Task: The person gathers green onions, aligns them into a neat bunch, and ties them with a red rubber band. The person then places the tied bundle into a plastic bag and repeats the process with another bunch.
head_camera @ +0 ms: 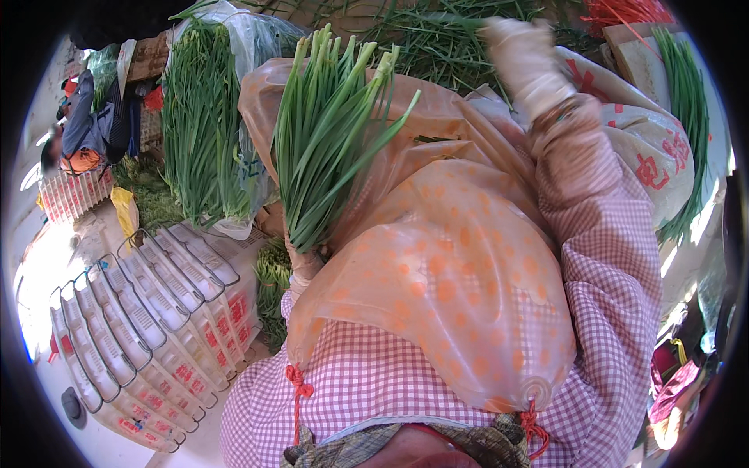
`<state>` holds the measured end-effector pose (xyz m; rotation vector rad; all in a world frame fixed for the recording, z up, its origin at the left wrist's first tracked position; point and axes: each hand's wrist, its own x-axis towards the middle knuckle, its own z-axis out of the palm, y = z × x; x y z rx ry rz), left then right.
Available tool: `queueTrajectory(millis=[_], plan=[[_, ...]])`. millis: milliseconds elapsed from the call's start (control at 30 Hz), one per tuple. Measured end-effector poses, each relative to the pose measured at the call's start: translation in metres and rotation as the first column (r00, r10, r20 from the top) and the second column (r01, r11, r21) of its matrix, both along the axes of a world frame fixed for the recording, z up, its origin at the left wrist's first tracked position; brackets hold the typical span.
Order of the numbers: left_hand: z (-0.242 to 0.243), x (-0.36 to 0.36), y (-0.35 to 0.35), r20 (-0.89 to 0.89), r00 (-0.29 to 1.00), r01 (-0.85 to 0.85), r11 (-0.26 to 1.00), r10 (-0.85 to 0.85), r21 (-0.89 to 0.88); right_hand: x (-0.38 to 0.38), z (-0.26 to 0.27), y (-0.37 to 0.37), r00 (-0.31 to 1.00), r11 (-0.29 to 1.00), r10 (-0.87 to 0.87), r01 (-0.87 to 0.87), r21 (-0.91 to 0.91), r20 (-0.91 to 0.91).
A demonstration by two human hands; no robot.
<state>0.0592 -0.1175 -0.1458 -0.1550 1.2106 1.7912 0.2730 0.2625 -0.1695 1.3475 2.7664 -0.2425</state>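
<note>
A bunch of garlic chives [333, 140] points its pale cut stem ends up and away from me, its leaf tips hanging towards me. My left hand [303, 264] supports the bunch from below; leaves hide the fingers, and only the wrist area shows. Out to the right, my right hand [524, 58] in a pale glove is blurred by motion above loose green leaves [445, 50]. A green streak lies beside its fingertips, but whether they grip it is unclear. An orange-dotted plastic apron [445, 251] covers my lap.
A large bundle of chives [202, 123] stands left, partly wrapped in clear plastic [251, 35]. Stacked white plastic baskets [158, 333] with wire handles stand nearer. At right are a white sack [649, 146] with red writing, more chives [690, 128] and red twine [629, 14].
</note>
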Motion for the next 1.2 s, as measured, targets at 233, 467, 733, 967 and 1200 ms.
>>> queueTrajectory(millis=[233,467,733,967,1200], plan=[[-0.007,0.002,-0.007,-0.051,0.997,-0.056,0.998,0.057,0.022,0.029,0.014,-0.047,0.868,0.766,0.119,-0.389,-0.512,-0.481],[-0.007,0.009,-0.015,-0.141,0.984,-0.110,0.994,0.111,0.013,-0.022,0.004,-0.106,0.536,0.015,-0.773,-0.519,-0.855,-0.339],[0.012,0.045,-0.007,-0.721,0.683,0.002,0.987,-0.119,-0.161,-0.046,-0.038,-0.114,0.264,-0.380,-0.923,-0.495,-0.782,0.281],[0.049,0.017,-0.025,-0.526,-0.533,-0.107,0.670,-0.663,-0.735,-0.089,-0.055,-0.115,0.113,-0.277,-0.936,-0.821,-0.499,0.333],[0.135,-0.019,0.006,-0.327,-0.532,0.403,0.106,-0.781,-0.909,-0.102,-0.036,-0.093,0.391,-0.395,-0.919,-0.910,-0.123,0.057]])
